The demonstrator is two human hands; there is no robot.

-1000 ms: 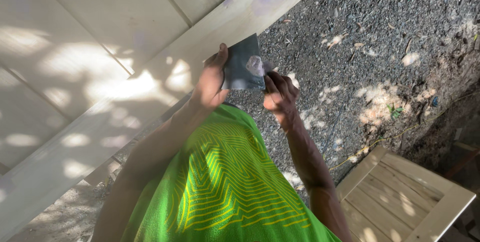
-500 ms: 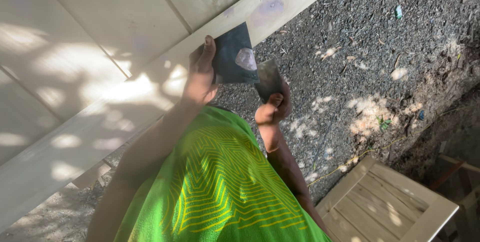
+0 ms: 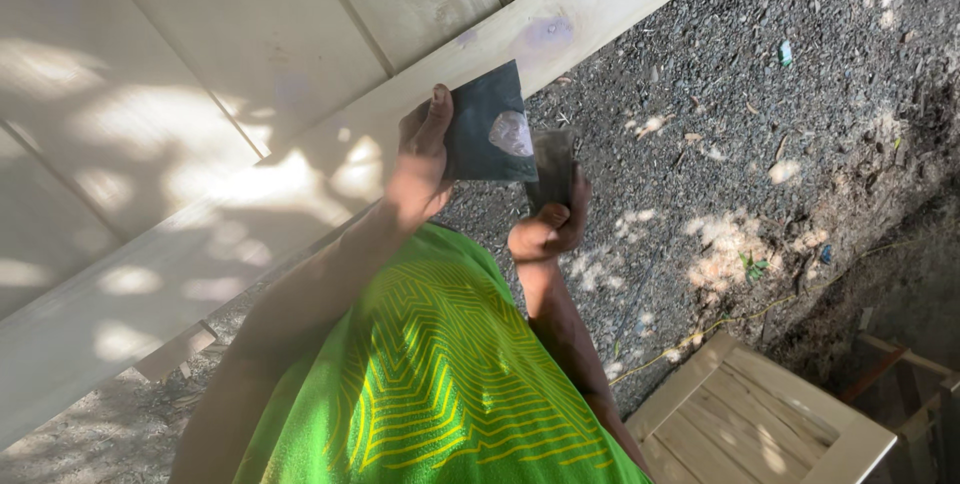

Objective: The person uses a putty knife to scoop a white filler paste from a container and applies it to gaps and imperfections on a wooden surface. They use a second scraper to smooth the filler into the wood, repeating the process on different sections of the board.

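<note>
Both hands hold dark sanding pieces up over gravel beside a pale wooden frame.

The left hand [image 3: 422,166] is closed on the edge of a dark sandpaper sheet [image 3: 487,134] with a worn pale patch, thumb up along its side. Just beside it, the right hand [image 3: 548,229] grips a smaller dark block [image 3: 553,169] upright, touching the sheet's corner. Below lie the gravel ground [image 3: 800,124] and a slatted wooden panel [image 3: 770,424]; the timber frame [image 3: 300,184] runs behind.

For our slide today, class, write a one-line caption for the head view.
Left hand holds a dark square sheet and right hand a smaller dark piece, above gravel beside pale boards.
</note>
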